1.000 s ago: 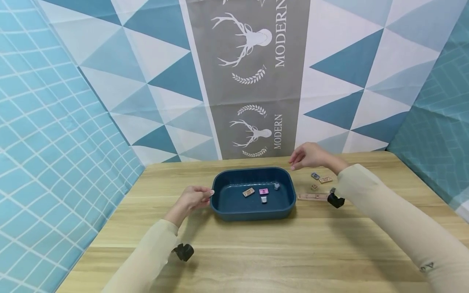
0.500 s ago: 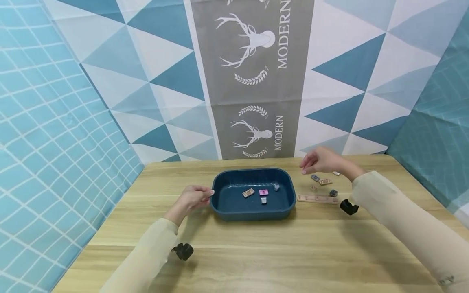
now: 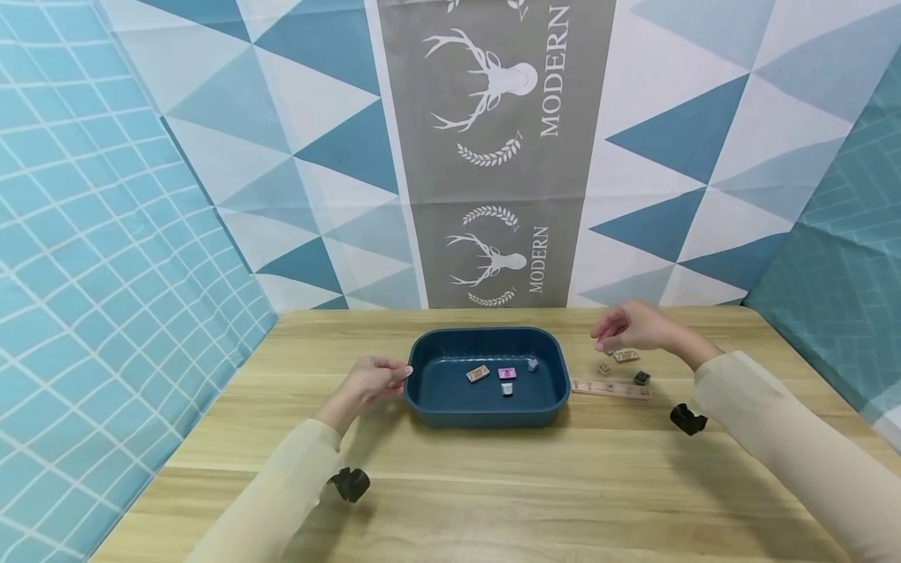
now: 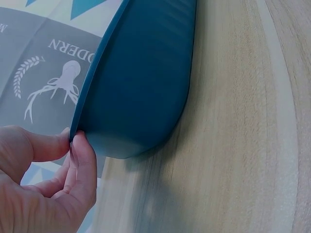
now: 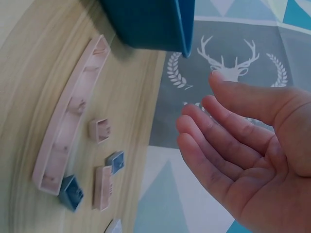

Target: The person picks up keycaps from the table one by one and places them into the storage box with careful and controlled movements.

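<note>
My left hand (image 3: pixel 371 381) pinches the left rim of a dark blue plastic basin (image 3: pixel 486 417) between thumb and fingers, as the left wrist view also shows. Inside the basin lie a tan keycap (image 3: pixel 477 374), a pink keycap (image 3: pixel 507 374), a white keycap (image 3: pixel 507 389) and a grey one. My right hand (image 5: pixel 243 141) hovers right of the basin, fingers loosely bent and nothing between them. Beneath it on the table lie a long pale spacebar keycap (image 5: pixel 73 111), a small square keycap (image 5: pixel 99 130), a wider pinkish keycap (image 5: pixel 103 188) and blue keycaps, undersides showing.
The wooden table (image 3: pixel 450 493) meets a patterned cloth backdrop (image 3: pixel 493 156) just behind the basin. Blue tiled-print cloth (image 3: pixel 105 234) hangs at the left side. A whitish keycap (image 5: pixel 113 225) is partly cut off in the right wrist view.
My right hand has moved right and lower, away from the basin's back corner to over the loose keycaps. The left hand and basin stay put.
</note>
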`<control>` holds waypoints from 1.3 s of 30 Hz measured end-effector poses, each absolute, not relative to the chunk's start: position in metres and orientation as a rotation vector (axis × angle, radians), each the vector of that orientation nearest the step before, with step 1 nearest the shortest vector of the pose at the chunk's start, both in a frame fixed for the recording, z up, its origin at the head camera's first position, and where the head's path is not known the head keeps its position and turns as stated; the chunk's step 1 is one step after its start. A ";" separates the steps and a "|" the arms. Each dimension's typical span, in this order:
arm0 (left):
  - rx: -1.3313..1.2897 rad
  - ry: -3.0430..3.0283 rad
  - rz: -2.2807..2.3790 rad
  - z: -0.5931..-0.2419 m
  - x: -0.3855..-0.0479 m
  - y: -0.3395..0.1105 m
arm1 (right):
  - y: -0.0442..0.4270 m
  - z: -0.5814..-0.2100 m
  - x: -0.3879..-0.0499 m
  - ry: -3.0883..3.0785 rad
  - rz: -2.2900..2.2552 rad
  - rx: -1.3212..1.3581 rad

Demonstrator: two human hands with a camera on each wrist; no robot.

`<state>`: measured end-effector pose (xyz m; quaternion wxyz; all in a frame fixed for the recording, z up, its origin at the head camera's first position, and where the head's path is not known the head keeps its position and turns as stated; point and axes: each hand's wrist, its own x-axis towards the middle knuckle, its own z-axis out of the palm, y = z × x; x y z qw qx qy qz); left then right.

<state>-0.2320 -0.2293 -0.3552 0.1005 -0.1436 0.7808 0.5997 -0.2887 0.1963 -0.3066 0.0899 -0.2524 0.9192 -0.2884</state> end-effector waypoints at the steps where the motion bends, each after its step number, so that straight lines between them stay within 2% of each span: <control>1: -0.423 2.310 1.770 -0.355 -0.232 -0.229 | 0.198 -0.308 -0.288 2.733 -0.855 -0.746; 30: -0.441 2.335 1.731 -0.352 -0.231 -0.229 | 0.234 -0.342 -0.271 2.786 -0.806 -0.737; 39: -0.438 2.343 1.721 -0.352 -0.232 -0.229 | 0.226 -0.351 -0.268 2.805 -0.728 -0.881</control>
